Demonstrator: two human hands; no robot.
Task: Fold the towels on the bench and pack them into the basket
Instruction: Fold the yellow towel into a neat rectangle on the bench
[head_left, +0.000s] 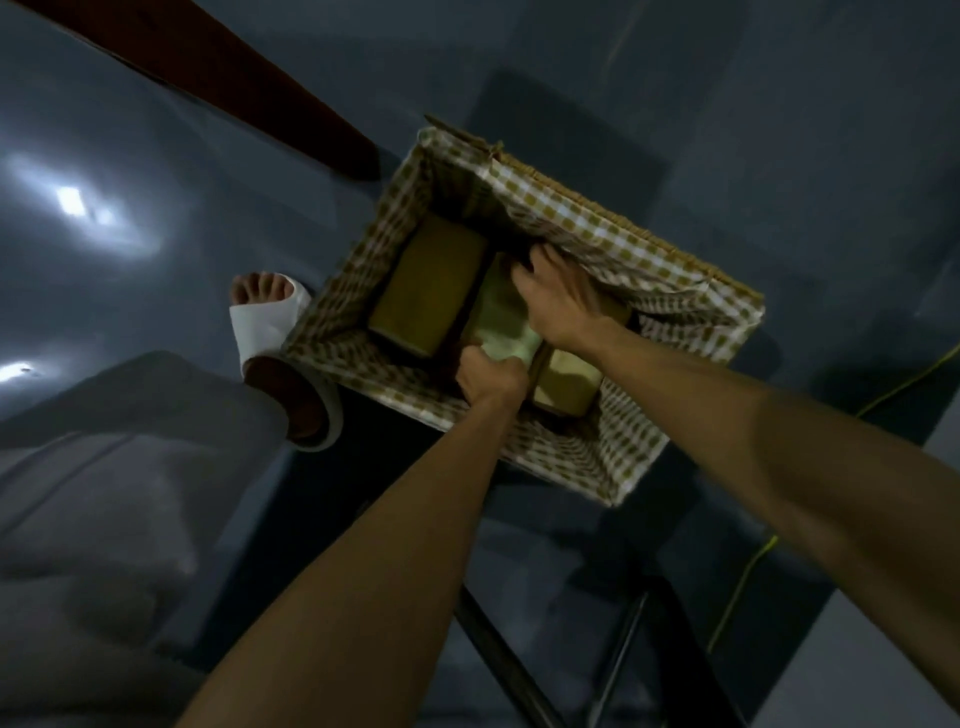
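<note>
Pale green towel: folded to a narrow block, soft and slightly creased, standing in the middle of the basket. It is wedged between a mustard towel on the left and a second mustard towel on the right, both folded into neat rectangles. Your left hand grips its near end, fingers curled tight around the cloth. Your right hand lies over its far part, and blur hides whether those fingers press or grip. The basket's checked liner folds over the woven rim. The basket stands on the blue-grey floor, beside your slippered foot.
</note>
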